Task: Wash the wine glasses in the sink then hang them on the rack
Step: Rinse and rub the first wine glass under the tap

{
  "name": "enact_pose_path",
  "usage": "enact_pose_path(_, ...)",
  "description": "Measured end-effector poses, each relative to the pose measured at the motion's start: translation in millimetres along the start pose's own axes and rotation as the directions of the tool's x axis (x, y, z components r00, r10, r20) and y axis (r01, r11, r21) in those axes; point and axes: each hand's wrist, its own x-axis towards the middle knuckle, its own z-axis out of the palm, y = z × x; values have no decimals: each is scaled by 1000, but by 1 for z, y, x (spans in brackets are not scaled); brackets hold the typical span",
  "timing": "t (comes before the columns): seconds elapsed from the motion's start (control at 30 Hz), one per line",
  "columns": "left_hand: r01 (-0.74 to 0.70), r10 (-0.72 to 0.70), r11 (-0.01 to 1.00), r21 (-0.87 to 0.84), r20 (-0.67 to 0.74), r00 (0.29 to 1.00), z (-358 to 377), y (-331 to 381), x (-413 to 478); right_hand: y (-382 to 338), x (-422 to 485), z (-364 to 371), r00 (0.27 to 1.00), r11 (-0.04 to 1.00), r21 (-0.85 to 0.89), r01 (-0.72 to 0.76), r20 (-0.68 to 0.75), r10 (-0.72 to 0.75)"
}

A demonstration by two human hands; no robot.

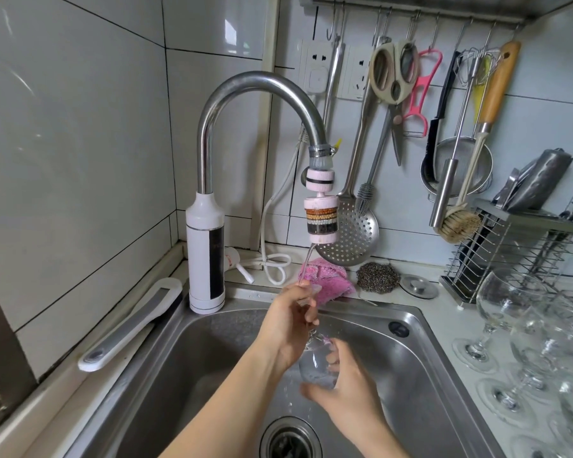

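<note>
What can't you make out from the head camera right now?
- Head view: wine glass foot, mostly covered by the left hand.
- Head view: its rim, behind fingers of the right hand and running water.
- Head view: number of counter glasses, overlapping and cut off by the right edge.
- Head view: sink drain, cropped by the bottom edge.

A curved steel tap carries a bead-filled filter at its spout. On the wall hang scissors, a pink peeler and a slotted spoon; a pink cloth and steel scourer lie below.
</note>
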Motion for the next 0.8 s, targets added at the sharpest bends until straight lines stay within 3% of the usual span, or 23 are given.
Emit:
enact_pose_path(0.17, 72, -71, 997, 4, -121, 990, -1, 2, 4, -1, -1, 1, 1000, 1000, -21, 17, -13, -17)
enact_pose_path(0.33, -62, 59, 995, 72, 38, 998, -3, -1, -1, -1, 0, -2, 1000, 1000, -15, 26, -10, -26)
enact_pose_path(0.4, -54, 51, 995, 83, 39, 998, -2, 0, 0, 0, 0, -3, 999, 999, -24, 33, -11, -33)
enact_pose_path(0.53, 97, -98, 995, -11, -118, 988, -9, 7, 6, 1, 0, -2, 998, 997, -55, 53, -29, -54)
enact_pose_path(0.6, 140, -131, 989, 56, -135, 982, -18, 13, 7, 3, 0, -2, 998, 997, -57, 43, -45, -45)
enact_pose_path(0.7, 121, -58, 967, 224, -270, 961, -37, 21, 12, 6, 1, -6, 997, 999, -35, 19, -76, -22)
enact_pose_path(0.8, 62, 27, 980, 190, -434, 901, -56, 29, 19, 9, 2, -9, 996, 1000, -17, 2, -93, -3)
